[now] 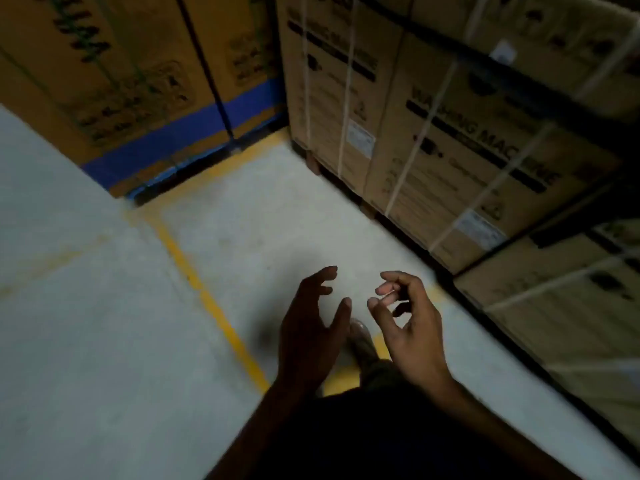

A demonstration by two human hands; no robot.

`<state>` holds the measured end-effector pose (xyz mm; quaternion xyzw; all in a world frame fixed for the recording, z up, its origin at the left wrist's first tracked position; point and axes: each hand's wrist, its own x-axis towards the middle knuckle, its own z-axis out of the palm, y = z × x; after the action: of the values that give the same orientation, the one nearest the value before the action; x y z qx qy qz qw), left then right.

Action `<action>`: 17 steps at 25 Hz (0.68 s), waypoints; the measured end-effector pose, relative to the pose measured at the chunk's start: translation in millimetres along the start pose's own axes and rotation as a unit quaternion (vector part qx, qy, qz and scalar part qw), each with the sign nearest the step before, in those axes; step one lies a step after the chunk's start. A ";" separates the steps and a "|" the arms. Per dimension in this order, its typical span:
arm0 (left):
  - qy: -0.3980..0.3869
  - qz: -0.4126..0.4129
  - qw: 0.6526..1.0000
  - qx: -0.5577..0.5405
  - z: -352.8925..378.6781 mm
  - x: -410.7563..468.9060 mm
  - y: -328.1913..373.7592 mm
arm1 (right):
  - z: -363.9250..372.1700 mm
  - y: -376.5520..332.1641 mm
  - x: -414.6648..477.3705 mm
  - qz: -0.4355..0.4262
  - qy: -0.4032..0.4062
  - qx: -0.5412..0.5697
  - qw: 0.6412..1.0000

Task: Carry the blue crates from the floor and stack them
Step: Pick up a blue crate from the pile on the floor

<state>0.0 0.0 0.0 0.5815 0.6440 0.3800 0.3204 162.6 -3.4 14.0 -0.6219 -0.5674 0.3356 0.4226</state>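
The concrete floor [86, 306] ran pale and bare-looking out to a corner, and not one blue crate showed anywhere in view, so where they lay could not be told from here. On the right stood the strapped washing-machine cartons [433, 133], tall and close. On the left were the blue-banded cartons [121, 81], and that blue band could fool a hurried eye into taking it for a crate. The light was dim and the view blurred, which I judged the main danger: misreading the corner and walking into the stacks.

A yellow floor line [194, 271] cut across towards the person. The left hand [308, 337] hung out in front, fingers spread and loosely bent, gripping nothing. The right hand [408, 327] was just beside it, fingers curled loosely inward, also empty. Both were ready, but with nothing to take hold of. One shoe [362, 341] showed below, between the two hands. A stride too near the cartons on the right might have clipped their low edge and cost the person their footing.
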 end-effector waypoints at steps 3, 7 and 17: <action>-0.131 -0.015 0.991 -0.029 18.3 -33.7 -3.1 | -19.8 16.0 -62.0 0.055 0.056 -0.030 0.996; -0.293 0.071 0.953 -0.015 42.5 -75.4 0.7 | -51.0 31.9 -142.9 0.127 0.199 -0.044 0.971; -0.532 0.099 0.837 -0.082 112.3 -241.8 89.5 | -123.8 35.2 -356.6 0.230 0.514 0.068 0.823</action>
<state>169.8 -223.8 13.3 0.7263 0.2795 0.0932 0.6210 241.9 -374.1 11.7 -0.7863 -0.0839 0.0927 0.6051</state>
